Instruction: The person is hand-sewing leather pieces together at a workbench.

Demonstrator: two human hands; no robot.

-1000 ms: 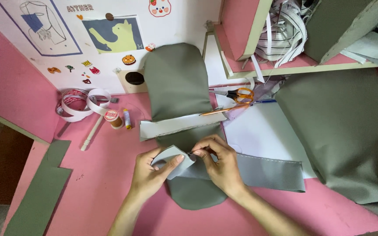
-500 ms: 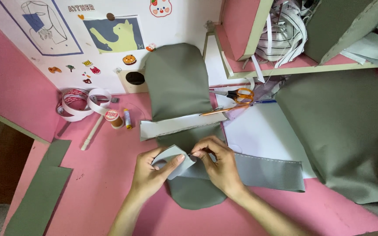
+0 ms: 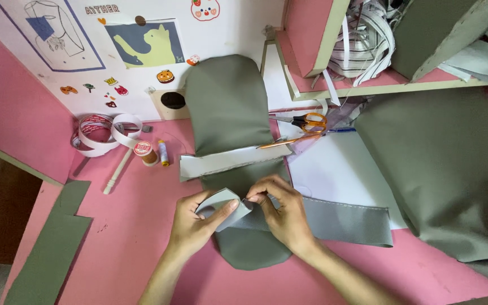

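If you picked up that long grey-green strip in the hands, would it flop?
Probably floppy: the strip already curls over where the left hand and right hand fold its end. It likely weighs little, looking thin and lying flat on the pink table.

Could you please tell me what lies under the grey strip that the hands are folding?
Under the strip lies a long rounded grey panel, which rests on the pink table; farther right, white paper. Both hands cover the fold, so whatever is beneath them is hidden.
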